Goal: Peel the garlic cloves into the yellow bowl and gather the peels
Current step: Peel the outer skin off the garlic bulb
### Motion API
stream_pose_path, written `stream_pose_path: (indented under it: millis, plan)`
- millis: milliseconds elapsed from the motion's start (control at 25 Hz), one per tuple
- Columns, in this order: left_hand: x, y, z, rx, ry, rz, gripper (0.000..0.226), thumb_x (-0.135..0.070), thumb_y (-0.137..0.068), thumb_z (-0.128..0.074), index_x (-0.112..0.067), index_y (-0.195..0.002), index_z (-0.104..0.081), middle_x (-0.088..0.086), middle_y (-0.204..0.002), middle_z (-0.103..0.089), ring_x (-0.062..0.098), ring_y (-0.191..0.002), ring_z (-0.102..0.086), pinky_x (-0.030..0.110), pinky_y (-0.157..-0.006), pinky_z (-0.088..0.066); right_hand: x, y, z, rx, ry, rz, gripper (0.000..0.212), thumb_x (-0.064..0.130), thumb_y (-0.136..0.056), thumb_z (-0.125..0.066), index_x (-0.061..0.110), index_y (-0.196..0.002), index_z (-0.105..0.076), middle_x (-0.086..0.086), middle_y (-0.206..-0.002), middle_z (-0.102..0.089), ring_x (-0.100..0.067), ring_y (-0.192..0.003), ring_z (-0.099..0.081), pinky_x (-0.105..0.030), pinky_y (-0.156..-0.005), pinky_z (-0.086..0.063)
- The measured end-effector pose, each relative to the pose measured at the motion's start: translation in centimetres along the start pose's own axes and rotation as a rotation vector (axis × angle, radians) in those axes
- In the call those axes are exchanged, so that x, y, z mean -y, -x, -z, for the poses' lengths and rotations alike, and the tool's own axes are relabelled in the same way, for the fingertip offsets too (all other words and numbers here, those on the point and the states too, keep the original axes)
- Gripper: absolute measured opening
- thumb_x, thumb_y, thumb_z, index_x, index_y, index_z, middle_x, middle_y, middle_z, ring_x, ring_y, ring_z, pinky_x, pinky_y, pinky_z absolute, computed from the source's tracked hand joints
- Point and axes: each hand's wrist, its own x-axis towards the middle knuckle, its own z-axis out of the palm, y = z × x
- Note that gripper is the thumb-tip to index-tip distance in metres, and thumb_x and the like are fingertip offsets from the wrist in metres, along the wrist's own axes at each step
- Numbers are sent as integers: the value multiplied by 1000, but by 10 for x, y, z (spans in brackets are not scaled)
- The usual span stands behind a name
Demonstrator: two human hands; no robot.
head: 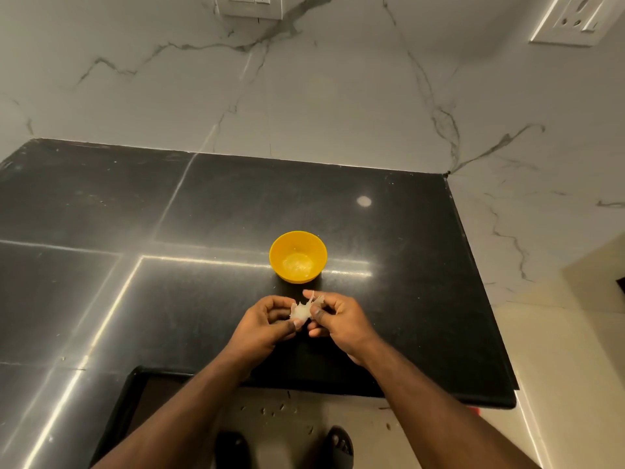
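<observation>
We are standing at the black counter (101, 204), and on the left our left hand (267, 321) is pinching the garlic clove (301, 313) between the thumb and the curled fingers, holding it in the air just in front of the yellow bowl (298, 256). Moving to the right, the clove is sitting between both hands, and a thin white peel (313, 297) is standing up from its top. Our right hand (333, 314) is pinching this peel with the thumb and forefinger. To do this step well, we think the left hand should be keeping the clove firm while the right is pulling the skin slowly, so it comes off in one piece. The bowl seems to be holding some pale peeled pieces already. Small bits, perhaps peels, are lying on the floor (422, 445) below, so we should be keeping the skins over the counter.
</observation>
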Motion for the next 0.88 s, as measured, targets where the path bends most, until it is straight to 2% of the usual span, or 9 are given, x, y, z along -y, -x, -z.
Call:
stream_pose_path:
  millis: [80, 160, 360, 480, 560, 640, 720, 800, 880]
  plan:
    - [-1, 0, 4, 25, 5, -3, 26, -6, -87, -75, -9, -112, -66, 10, -107, -75, 24, -102, -73, 34, -86, -60, 3, 3, -1, 62, 21, -4, 29, 13, -98, -62, 13, -127, -66, -2, -114, -71, -11, -85, -70, -24, -75, -58]
    - [-3, 0, 5, 50, -2, -22, 24, -10, -86, -77, -9, -108, -70, 9, -106, -75, 25, -102, -73, 36, -88, -60, 5, 7, -4, 49, 48, 14, 28, 13, -92, -70, 10, -120, -70, 1, -111, -73, -11, -92, -71, -24, -78, -58]
    - [-4, 2, 5, 92, -5, -34, 24, -7, -90, -73, -15, -113, -73, 4, -108, -76, 20, -105, -72, 36, -93, -58, 3, 9, -11, -120, -8, 30, 8, 3, -84, -76, 10, -89, -76, -13, -95, -76, -14, -70, -67, -23, -66, -57]
    - [-7, 5, 7, 139, -22, -54, 34, -9, -87, -75, -20, -120, -70, -3, -111, -76, 13, -108, -71, 29, -92, -57, 1, 8, -16, -197, 2, 12, 5, 6, -84, -78, 9, -87, -76, -16, -89, -76, -16, -68, -66, -26, -67, -58]
    - [-8, 6, 7, 144, -52, -79, 38, -9, -85, -77, -22, -119, -70, -9, -110, -76, 8, -104, -71, 22, -85, -57, 1, 8, -20, -245, 10, 10, 3, 7, -85, -77, 9, -87, -76, -13, -84, -75, -15, -65, -64, -26, -64, -57]
    - [-7, 5, 6, 124, -31, -75, 37, -6, -85, -76, -24, -117, -71, -6, -106, -77, 10, -101, -72, 22, -82, -58, 0, 7, -20, -252, -12, 4, 5, 3, -87, -74, 8, -89, -75, -11, -79, -73, -15, -64, -61, -24, -58, -53]
    - [-5, 2, 7, 106, -6, -45, 43, -4, -85, -77, -23, -122, -67, 2, -109, -75, 15, -103, -72, 28, -87, -59, 2, 7, -17, -213, -62, -15, 16, 0, -89, -70, 8, -103, -74, -9, -83, -72, -14, -66, -62, -21, -58, -52]
    - [-4, -1, 9, 110, 27, -7, 49, -3, -86, -75, -21, -129, -60, 5, -115, -72, 17, -105, -72, 32, -89, -59, 6, 10, -13, -130, -49, -44, 32, 0, -93, -66, 12, -122, -69, -4, -96, -72, -10, -72, -65, -21, -65, -55]
    - [-3, -4, 11, 115, 38, 14, 48, -4, -87, -74, -19, -130, -58, 5, -118, -72, 16, -107, -71, 32, -90, -59, 8, 12, -11, -49, 37, -55, 34, 4, -94, -66, 13, -127, -67, -3, -107, -73, -10, -84, -68, -20, -71, -56]
